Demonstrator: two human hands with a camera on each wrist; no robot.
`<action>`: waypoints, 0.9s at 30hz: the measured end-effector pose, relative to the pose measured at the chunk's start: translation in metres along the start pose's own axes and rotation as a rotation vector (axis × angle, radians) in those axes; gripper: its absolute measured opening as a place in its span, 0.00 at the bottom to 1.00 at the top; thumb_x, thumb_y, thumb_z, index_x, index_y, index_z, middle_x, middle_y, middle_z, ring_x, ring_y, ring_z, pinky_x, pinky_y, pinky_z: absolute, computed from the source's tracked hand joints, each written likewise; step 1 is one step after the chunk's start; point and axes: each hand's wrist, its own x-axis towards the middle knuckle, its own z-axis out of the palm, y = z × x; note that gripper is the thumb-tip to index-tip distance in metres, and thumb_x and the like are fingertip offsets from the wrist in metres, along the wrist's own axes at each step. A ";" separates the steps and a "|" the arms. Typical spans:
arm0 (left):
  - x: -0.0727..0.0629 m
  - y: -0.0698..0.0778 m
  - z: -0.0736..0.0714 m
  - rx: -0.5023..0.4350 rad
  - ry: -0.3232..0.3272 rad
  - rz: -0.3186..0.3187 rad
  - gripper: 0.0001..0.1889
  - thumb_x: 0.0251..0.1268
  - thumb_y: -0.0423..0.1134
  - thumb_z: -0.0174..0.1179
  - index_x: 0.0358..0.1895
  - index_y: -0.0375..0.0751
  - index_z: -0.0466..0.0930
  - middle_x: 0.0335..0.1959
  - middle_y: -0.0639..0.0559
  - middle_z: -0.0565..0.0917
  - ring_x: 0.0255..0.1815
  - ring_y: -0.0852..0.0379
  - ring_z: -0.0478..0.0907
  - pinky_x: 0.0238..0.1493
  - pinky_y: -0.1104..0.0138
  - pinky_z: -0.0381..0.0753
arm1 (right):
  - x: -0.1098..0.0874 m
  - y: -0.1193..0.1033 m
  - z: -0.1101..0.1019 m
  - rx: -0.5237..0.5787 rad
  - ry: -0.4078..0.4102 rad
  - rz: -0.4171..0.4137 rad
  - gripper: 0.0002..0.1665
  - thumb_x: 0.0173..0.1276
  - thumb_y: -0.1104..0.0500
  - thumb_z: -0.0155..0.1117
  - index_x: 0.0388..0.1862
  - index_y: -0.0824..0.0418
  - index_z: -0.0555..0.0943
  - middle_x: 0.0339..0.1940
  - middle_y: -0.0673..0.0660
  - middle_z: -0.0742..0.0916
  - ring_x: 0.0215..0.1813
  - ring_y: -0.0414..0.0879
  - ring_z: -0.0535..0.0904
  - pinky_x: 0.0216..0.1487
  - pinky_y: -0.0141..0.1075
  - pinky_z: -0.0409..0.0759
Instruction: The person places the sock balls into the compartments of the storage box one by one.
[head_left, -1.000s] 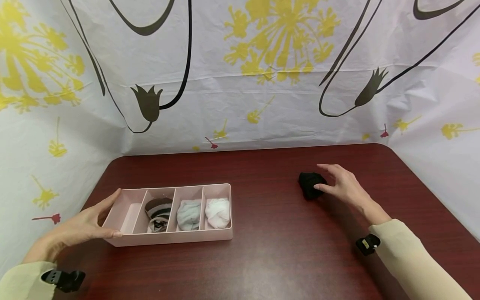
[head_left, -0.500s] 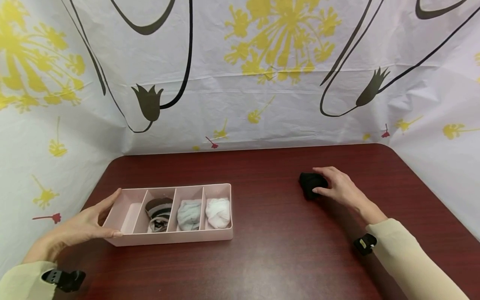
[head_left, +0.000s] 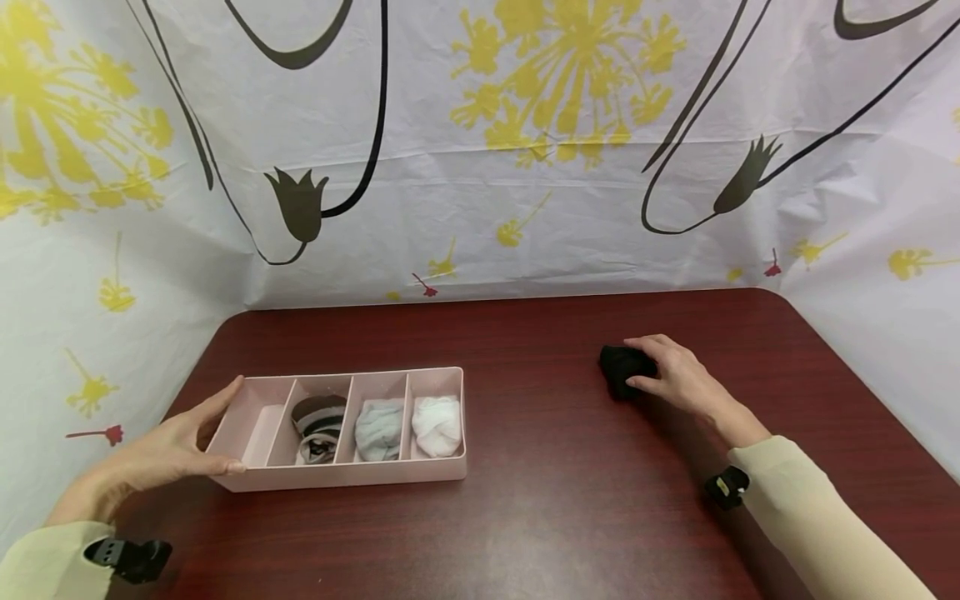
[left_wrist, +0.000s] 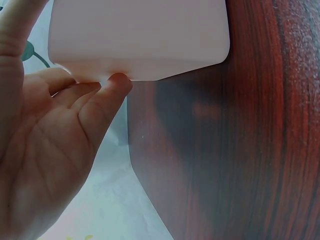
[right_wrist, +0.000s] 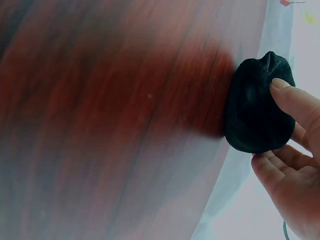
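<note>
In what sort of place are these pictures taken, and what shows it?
Probably a makeshift indoor workspace: a reddish-brown table, a printed sheet hanging behind it and at both sides, and a divided box holding cloth bundles.

Dark reddish wood-grain table (head_left: 525, 333) (kinda shiny up front), white floral sheeting (head_left: 420, 100) round the back and both sides.

A screened-off tabletop workspace, with a red-brown wood-grain table (head_left: 570, 517) inside flower-printed white sheeting (head_left: 600, 217) on 3 sides.
</note>
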 end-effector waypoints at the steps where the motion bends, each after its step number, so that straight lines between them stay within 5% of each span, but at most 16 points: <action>1: 0.000 0.000 0.000 -0.003 0.000 0.000 0.56 0.49 0.37 0.69 0.76 0.52 0.37 0.69 0.28 0.56 0.52 0.83 0.58 0.44 0.81 0.67 | 0.000 0.000 0.000 0.002 -0.003 0.004 0.32 0.53 0.65 0.72 0.57 0.70 0.74 0.51 0.69 0.78 0.51 0.62 0.75 0.45 0.55 0.74; 15: -0.001 0.001 -0.001 0.003 -0.003 -0.010 0.56 0.50 0.37 0.69 0.76 0.52 0.36 0.70 0.28 0.56 0.52 0.83 0.57 0.44 0.81 0.67 | 0.004 -0.001 0.001 -0.026 -0.040 0.035 0.29 0.54 0.67 0.71 0.55 0.71 0.75 0.51 0.69 0.79 0.53 0.63 0.74 0.50 0.56 0.72; 27: -0.001 0.001 -0.001 0.024 0.000 -0.024 0.56 0.50 0.39 0.69 0.76 0.55 0.36 0.70 0.28 0.55 0.52 0.85 0.54 0.45 0.81 0.65 | 0.006 0.003 0.010 -0.071 0.068 -0.030 0.23 0.47 0.73 0.72 0.44 0.70 0.79 0.43 0.65 0.82 0.45 0.60 0.78 0.44 0.52 0.75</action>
